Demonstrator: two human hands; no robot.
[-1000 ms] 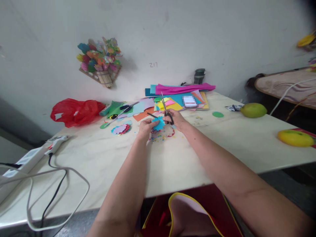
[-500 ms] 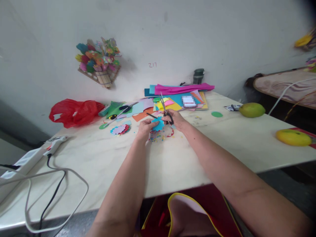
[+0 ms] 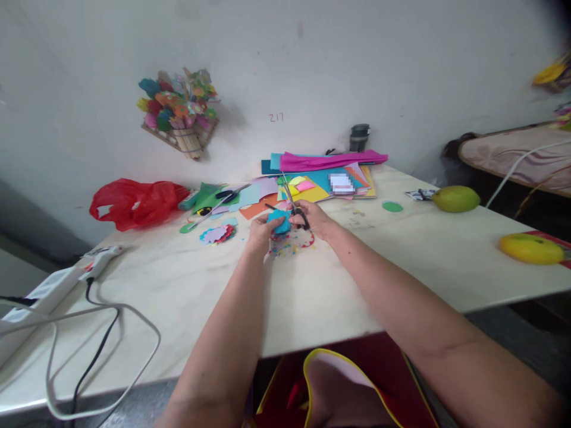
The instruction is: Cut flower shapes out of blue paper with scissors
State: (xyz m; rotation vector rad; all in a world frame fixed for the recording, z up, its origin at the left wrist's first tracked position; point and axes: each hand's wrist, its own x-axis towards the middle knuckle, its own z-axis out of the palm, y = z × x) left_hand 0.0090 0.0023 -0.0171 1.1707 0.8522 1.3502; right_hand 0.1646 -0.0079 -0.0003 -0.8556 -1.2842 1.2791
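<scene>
My left hand (image 3: pixel 261 232) pinches a blue scalloped paper flower (image 3: pixel 278 222) between thumb and fingers, just above the table. My right hand (image 3: pixel 312 219) is closed around the dark handles of a pair of scissors (image 3: pixel 289 189), whose blades point up and away from me. Its fingertips lie close to the flower's right edge; whether they touch it I cannot tell. Beneath both hands lie tiny coloured paper scraps (image 3: pixel 289 246) and a red-edged offcut (image 3: pixel 307 239). Left of them rests a stack of scalloped paper flowers (image 3: pixel 217 234), lilac on top.
Coloured paper sheets (image 3: pixel 259 205), a second pair of scissors (image 3: pixel 227 195) and a red plastic bag (image 3: pixel 136 202) line the back. A glue gun (image 3: pixel 102 261) with cables lies left. Right are a green paper circle (image 3: pixel 392 207) and two mangoes (image 3: pixel 455 198).
The blue paper flower has shifted slightly left and turned in my left hand. My right hand and the scissors have moved a little left, the blades leaning further left.
</scene>
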